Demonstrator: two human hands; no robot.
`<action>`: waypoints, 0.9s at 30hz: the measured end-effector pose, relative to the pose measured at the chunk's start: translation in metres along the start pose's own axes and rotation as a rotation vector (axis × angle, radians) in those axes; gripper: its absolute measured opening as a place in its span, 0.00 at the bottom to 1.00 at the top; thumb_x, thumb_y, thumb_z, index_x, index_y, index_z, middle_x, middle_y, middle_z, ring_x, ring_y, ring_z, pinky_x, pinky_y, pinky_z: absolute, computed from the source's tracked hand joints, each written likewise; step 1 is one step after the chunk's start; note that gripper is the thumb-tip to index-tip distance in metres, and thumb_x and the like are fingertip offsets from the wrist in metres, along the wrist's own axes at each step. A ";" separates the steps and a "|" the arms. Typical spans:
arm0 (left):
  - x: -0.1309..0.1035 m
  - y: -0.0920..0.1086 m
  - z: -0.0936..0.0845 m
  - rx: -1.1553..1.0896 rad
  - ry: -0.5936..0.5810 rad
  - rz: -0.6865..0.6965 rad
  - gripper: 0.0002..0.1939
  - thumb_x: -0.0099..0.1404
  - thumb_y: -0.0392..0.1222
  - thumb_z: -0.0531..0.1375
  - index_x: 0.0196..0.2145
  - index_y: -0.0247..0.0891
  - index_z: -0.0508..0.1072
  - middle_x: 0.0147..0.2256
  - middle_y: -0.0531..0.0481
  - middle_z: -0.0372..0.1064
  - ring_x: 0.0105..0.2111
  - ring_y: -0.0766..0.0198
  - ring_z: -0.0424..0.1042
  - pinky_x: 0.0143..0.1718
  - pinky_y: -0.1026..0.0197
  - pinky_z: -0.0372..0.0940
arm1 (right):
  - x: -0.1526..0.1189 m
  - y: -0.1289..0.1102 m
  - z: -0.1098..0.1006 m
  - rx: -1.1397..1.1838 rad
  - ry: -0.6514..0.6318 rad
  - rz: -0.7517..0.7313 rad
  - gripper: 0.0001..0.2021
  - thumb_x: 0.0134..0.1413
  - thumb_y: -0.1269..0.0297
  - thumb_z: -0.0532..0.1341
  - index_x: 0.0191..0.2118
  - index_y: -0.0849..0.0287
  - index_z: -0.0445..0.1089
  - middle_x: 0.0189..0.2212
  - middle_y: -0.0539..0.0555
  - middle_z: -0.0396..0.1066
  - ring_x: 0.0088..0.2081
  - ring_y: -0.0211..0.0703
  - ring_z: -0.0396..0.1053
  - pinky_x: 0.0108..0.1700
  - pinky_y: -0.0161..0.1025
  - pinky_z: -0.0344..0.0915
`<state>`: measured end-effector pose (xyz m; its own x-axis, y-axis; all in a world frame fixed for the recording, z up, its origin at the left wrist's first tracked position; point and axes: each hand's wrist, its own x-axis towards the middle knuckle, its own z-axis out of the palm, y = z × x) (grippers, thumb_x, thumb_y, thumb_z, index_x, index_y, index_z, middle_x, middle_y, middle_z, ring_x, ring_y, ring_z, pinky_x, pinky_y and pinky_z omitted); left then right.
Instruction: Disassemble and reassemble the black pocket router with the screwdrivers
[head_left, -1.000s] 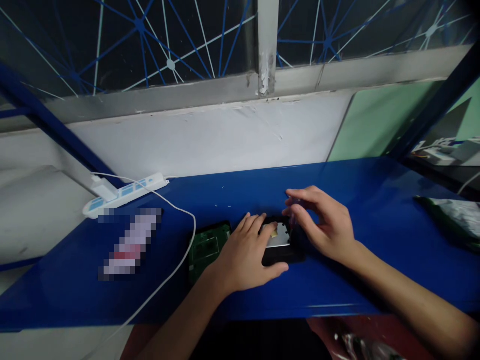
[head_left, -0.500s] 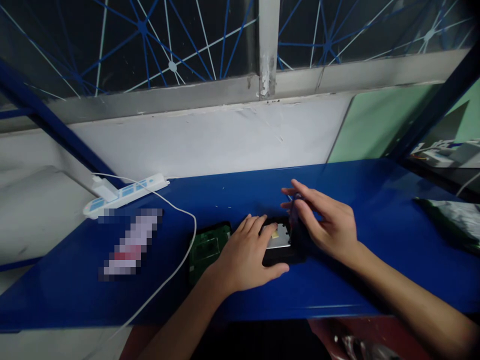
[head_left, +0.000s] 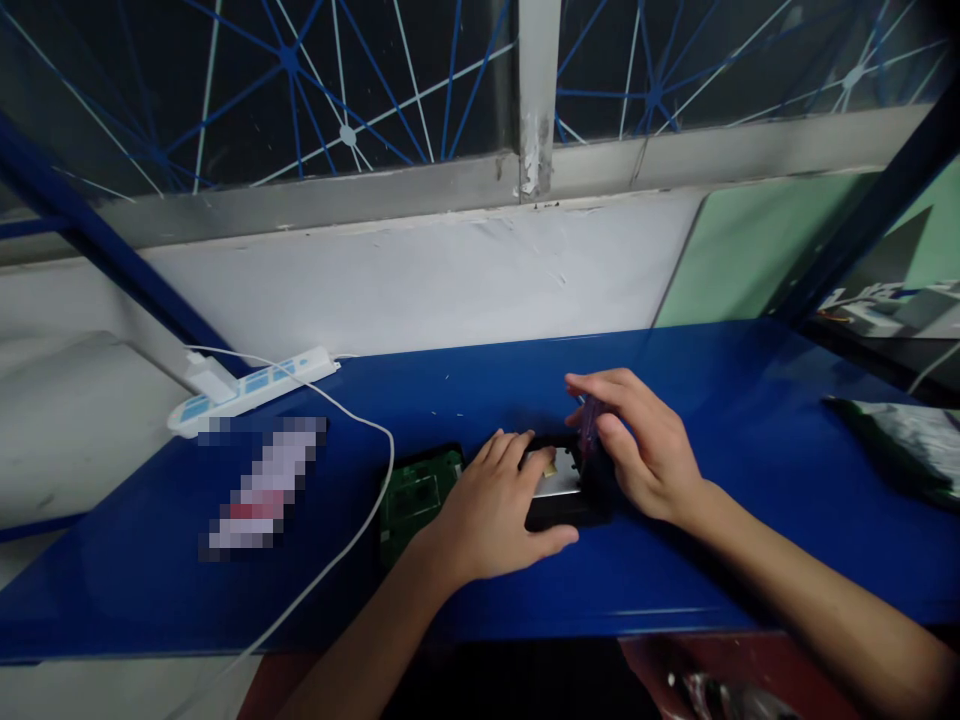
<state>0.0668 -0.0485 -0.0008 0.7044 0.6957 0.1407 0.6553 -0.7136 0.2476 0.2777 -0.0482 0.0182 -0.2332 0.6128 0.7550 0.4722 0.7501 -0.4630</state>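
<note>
My left hand (head_left: pixel 491 500) lies palm down with its fingers spread. It rests across an opened electronic device, whose green circuit board half (head_left: pixel 420 492) shows on the left. On the right is its black casing half with a silver metal plate (head_left: pixel 559 483), partly under my fingertips. My right hand (head_left: pixel 649 445) is closed around what looks like a screwdriver with a purple see-through handle (head_left: pixel 588 428), held upright at the right end of the casing. The screwdriver's tip is hidden in the dark there.
A white power strip (head_left: pixel 251 388) with a plugged-in adapter lies at the back left. Its white cable (head_left: pixel 352 540) runs over the blue table (head_left: pixel 675 590) beside the circuit board. A blurred-out object (head_left: pixel 266 485) lies at left, a silver and green bag (head_left: pixel 907 450) at right.
My right hand has turned slightly around the screwdriver, its fingers curling and its wrist shifting a little left. My left hand and the device have stayed in place.
</note>
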 end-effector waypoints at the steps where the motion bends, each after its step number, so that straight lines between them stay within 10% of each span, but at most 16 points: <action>1: 0.000 0.000 0.000 -0.003 0.002 0.000 0.39 0.60 0.62 0.64 0.61 0.37 0.61 0.64 0.35 0.58 0.65 0.41 0.56 0.68 0.39 0.47 | 0.000 0.000 0.000 0.011 -0.009 0.017 0.21 0.68 0.69 0.50 0.63 0.52 0.61 0.50 0.58 0.69 0.41 0.43 0.73 0.42 0.46 0.72; 7: 0.000 0.000 0.000 0.000 -0.006 -0.011 0.39 0.60 0.63 0.64 0.61 0.39 0.61 0.64 0.37 0.57 0.65 0.41 0.55 0.68 0.39 0.48 | -0.002 0.001 0.002 0.004 0.016 0.042 0.27 0.66 0.73 0.52 0.68 0.52 0.54 0.50 0.57 0.72 0.37 0.39 0.75 0.42 0.43 0.73; 15: 0.001 0.000 0.000 0.021 -0.042 -0.021 0.42 0.60 0.63 0.63 0.64 0.38 0.58 0.65 0.37 0.56 0.66 0.40 0.54 0.68 0.39 0.46 | 0.004 0.001 0.002 -0.049 0.058 -0.029 0.19 0.58 0.68 0.67 0.54 0.54 0.69 0.33 0.51 0.67 0.33 0.40 0.69 0.35 0.41 0.71; 23: 0.000 0.000 -0.001 0.017 -0.031 -0.026 0.41 0.59 0.64 0.64 0.62 0.37 0.61 0.64 0.36 0.57 0.66 0.41 0.54 0.68 0.40 0.46 | 0.000 -0.001 0.000 0.036 0.027 0.046 0.23 0.68 0.74 0.50 0.65 0.53 0.60 0.51 0.58 0.70 0.37 0.38 0.75 0.40 0.42 0.74; 27: -0.001 0.000 -0.002 0.020 -0.046 -0.031 0.41 0.60 0.64 0.64 0.62 0.37 0.61 0.65 0.35 0.56 0.66 0.39 0.54 0.67 0.38 0.49 | 0.001 0.001 0.002 -0.020 0.086 0.027 0.26 0.64 0.72 0.58 0.65 0.51 0.60 0.43 0.54 0.72 0.32 0.37 0.73 0.37 0.41 0.73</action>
<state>0.0658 -0.0486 0.0010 0.6953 0.7132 0.0891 0.6819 -0.6938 0.2318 0.2761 -0.0467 0.0177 -0.1462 0.6085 0.7800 0.4941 0.7280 -0.4753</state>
